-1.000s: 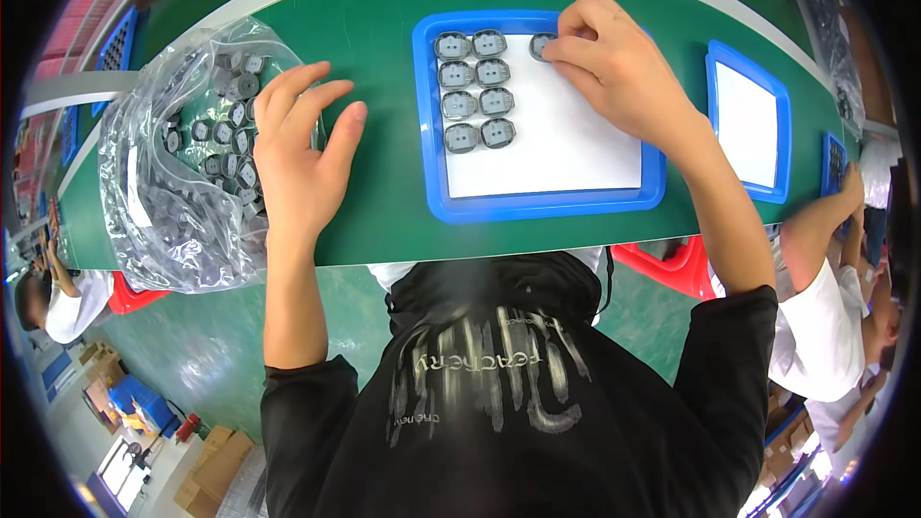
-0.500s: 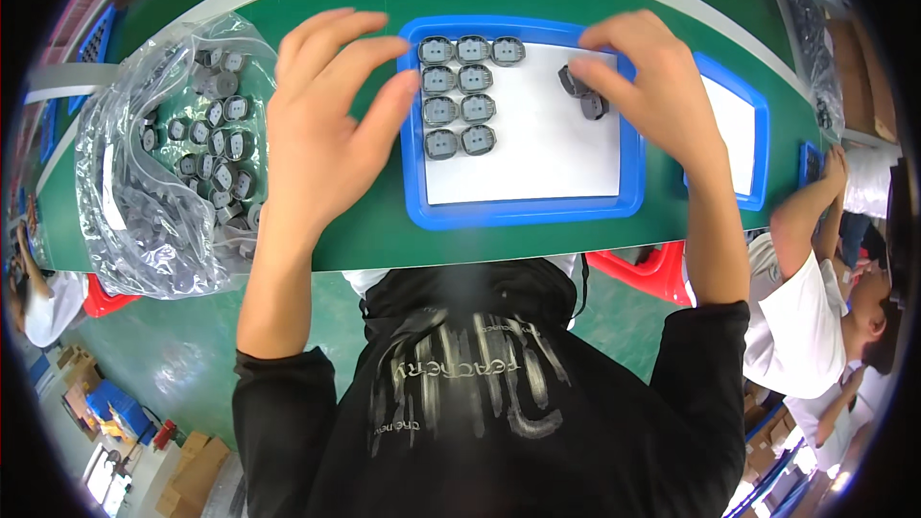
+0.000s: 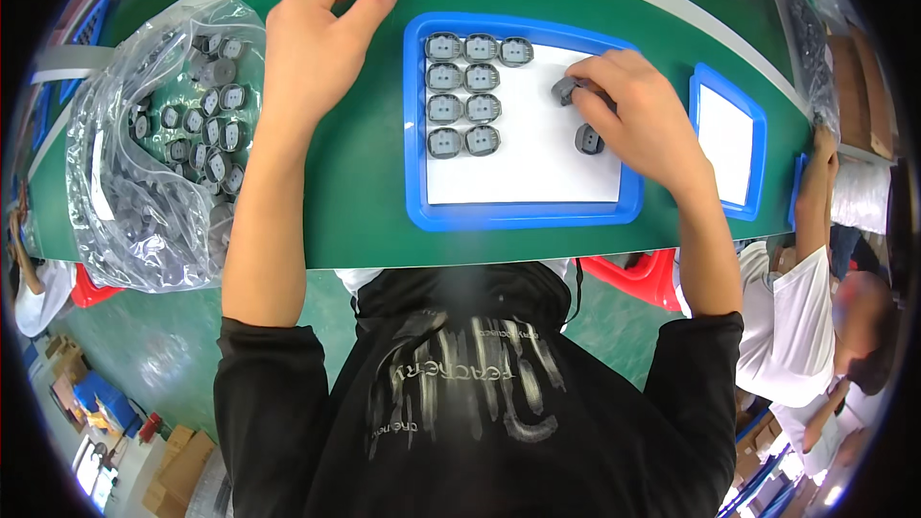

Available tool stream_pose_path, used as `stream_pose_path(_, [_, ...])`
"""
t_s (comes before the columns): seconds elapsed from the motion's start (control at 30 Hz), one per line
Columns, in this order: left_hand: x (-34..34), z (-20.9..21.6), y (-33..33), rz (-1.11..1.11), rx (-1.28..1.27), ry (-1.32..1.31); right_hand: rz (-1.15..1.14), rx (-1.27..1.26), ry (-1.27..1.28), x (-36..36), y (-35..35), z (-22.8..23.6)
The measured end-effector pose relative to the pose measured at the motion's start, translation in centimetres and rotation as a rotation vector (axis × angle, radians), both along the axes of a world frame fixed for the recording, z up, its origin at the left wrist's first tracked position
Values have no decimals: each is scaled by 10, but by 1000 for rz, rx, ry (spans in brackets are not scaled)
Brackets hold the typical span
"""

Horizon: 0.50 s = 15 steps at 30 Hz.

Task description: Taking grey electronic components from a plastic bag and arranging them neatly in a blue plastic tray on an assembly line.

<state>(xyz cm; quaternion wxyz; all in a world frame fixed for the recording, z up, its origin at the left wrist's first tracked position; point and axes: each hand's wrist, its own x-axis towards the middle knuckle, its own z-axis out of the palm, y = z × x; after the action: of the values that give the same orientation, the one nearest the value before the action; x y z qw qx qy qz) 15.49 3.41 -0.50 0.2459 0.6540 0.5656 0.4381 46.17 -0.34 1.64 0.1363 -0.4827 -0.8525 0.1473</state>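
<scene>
– Fingers [image 3: 587,68] of the right hand [image 3: 645,115], head view?
– Narrow, pinching a grey part [image 3: 564,90] over the blue tray [image 3: 414,149]. Left hand [image 3: 312,53] curled above the tabletop [image 3: 360,211]; can't tell if holding.
– Progress?
– Nine set parts [image 3: 482,108] in rows, third column just one. Unplaced: loose part [image 3: 588,140], clear bag [image 3: 129,211] of more.

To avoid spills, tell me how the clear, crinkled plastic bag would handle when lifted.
The bag is likely floppy, being so crumpled; perhaps slippery, given its glossy highlights; and the loose, rounded grey parts inside would probably slide.

The parts tray [image 3: 523,218] lies between the bag [image 3: 158,192] and another tray [image 3: 759,153].
</scene>
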Motion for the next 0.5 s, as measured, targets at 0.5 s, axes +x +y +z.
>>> stream_pose_path(0.5, [-5,3,-3,20,-127,34,-254,7,-141,-32,11,15])
